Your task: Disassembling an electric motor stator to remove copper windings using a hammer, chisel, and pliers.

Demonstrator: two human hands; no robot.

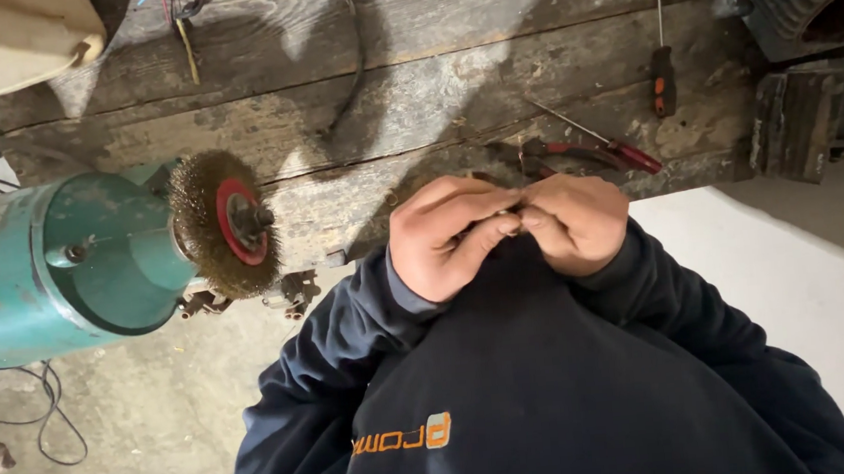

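Over the edge of the wooden bench (411,97), the left hand (442,237) and right hand (576,220) are curling shut, fingertips pinching together on something too small to tell. Red-handled pliers (596,153) are lying just beyond the knuckles; a wire brush wheel (225,222) is sitting left on a green motor (63,265).

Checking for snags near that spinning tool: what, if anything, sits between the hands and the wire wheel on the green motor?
Nothing visible does. The left hand and right hand are pressed together over the dark sweatshirt; only bare wooden bench lies toward the wire wheel.
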